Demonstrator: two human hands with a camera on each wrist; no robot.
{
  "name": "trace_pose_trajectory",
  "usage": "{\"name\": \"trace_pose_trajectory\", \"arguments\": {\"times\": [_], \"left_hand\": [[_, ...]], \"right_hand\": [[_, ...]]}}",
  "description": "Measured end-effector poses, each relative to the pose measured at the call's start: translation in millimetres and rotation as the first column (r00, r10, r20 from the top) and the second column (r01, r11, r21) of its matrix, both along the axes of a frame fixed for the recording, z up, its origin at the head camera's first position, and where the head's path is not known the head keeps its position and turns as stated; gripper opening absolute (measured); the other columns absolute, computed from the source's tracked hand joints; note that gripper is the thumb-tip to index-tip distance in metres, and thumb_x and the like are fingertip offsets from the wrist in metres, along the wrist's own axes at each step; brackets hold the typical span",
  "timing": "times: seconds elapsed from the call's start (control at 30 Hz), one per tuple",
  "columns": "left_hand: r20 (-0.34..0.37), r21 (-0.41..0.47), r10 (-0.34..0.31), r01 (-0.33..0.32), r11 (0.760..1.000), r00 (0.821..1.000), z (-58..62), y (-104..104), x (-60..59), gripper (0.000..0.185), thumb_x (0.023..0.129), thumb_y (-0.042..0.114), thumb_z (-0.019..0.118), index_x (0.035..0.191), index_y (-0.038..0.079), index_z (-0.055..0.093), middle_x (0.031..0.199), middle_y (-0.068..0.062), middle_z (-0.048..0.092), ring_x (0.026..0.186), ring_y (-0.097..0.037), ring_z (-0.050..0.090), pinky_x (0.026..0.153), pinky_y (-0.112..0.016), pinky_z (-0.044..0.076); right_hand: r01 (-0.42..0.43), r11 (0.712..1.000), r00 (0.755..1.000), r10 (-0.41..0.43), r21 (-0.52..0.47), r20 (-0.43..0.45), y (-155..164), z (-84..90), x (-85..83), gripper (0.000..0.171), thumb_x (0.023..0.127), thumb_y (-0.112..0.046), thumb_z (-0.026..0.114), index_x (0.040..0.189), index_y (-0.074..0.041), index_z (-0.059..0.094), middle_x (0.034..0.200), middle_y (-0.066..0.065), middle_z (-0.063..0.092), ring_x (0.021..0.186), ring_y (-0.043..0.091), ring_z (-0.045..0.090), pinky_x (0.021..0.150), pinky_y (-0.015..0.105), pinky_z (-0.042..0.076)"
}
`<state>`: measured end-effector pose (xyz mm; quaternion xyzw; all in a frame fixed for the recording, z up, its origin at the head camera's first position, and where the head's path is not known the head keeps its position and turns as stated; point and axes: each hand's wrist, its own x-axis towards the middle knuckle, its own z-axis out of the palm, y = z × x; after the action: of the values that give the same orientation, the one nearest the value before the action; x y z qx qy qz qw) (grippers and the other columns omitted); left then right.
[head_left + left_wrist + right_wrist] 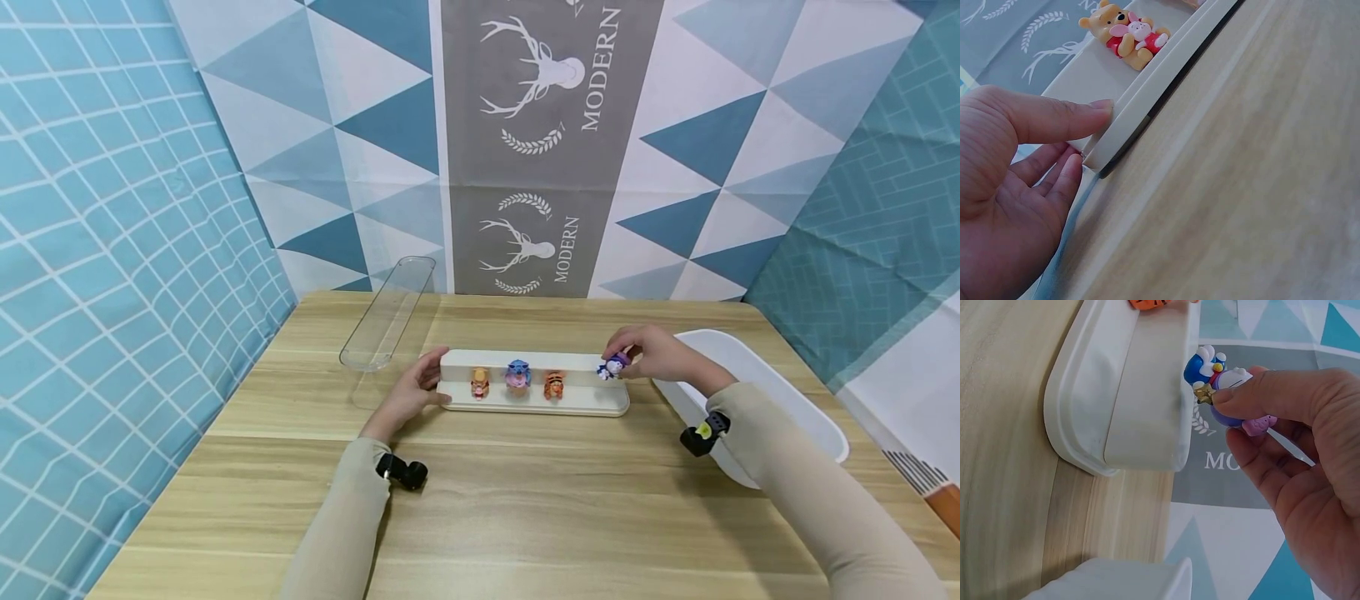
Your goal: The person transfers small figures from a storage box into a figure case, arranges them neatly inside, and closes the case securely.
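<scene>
A white two-level display stand (536, 406) lies across the table. On its lower step are a yellow bear figurine (1110, 28) hugging a small pink one, a blue figurine (517, 375) with pink below, and an orange striped tiger figurine (553, 385). My left hand (412, 389) grips the stand's left end, thumb on the lower step's edge and fingers around the end. Between thumb and fingers, my right hand (654, 353) pinches a small blue, white and purple figurine (1229, 387) with a gold piece, tilted sideways by the stand's right end. The fingers partly hide it.
A clear plastic cover (390, 312) stands at the back left, behind my left hand. The white tub (780, 383) is at the right, under my right forearm. A patterned backdrop (525, 167) rises behind the table's back edge, and blue tiled sheeting (112, 208) hangs at the left.
</scene>
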<state>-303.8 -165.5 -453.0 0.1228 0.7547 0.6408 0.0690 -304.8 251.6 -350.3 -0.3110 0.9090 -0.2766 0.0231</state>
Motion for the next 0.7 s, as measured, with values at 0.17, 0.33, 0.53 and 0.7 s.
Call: {"name": "trace_pose_trajectory", "arguments": {"times": [0.17,0.33,0.53,0.7], "left_hand": [[-0.006,0.003,0.004,-0.004,1.000,1.000,-1.2,0.1,1.8,0.087,0.077,-0.025,0.064,0.154,0.003,0.033,0.147,-0.027,0.041,0.137,-0.040,0.039,0.117,-0.046,0.031],[-0.023,0.010,-0.002,0.002,1.000,1.000,-0.2,0.3,3.1,0.087,0.076,-0.025,0.065,0.153,0.003,0.034,0.147,-0.026,0.042,0.137,-0.040,0.040,0.116,-0.046,0.032],[-0.034,0.012,-0.008,0.008,1.000,0.999,0.6,0.4,3.0,0.087,0.076,-0.025,0.065,0.153,0.002,0.035,0.146,-0.026,0.042,0.136,-0.040,0.040,0.116,-0.046,0.033],[-0.031,0.006,-0.006,0.006,1.000,0.999,1.3,0.7,3.3,0.087,0.076,-0.026,0.064,0.153,0.002,0.035,0.146,-0.026,0.043,0.136,-0.040,0.041,0.116,-0.046,0.033]], "right_hand": [[-0.043,0.999,0.999,0.043,0.014,0.008,-3.8,-2.6,-0.2,0.025,0.077,0.009,0.077,0.098,-0.005,0.077,0.104,0.009,0.068,0.087,0.020,0.062,0.080,0.041,0.059],[-0.069,0.997,0.997,0.069,0.033,0.018,-6.8,-5.5,-1.8,0.026,0.077,0.009,0.076,0.098,-0.007,0.077,0.104,0.007,0.067,0.087,0.019,0.061,0.081,0.043,0.058],[-0.085,0.994,0.996,0.084,0.063,0.015,-12.4,-7.1,-1.2,0.027,0.077,0.009,0.075,0.099,-0.008,0.077,0.105,0.007,0.067,0.087,0.019,0.061,0.081,0.044,0.058],[-0.092,0.990,0.996,0.090,0.104,0.023,-18.6,-8.0,-0.1,0.028,0.077,0.009,0.075,0.099,-0.008,0.077,0.106,0.007,0.068,0.089,0.020,0.060,0.080,0.041,0.058]]}}
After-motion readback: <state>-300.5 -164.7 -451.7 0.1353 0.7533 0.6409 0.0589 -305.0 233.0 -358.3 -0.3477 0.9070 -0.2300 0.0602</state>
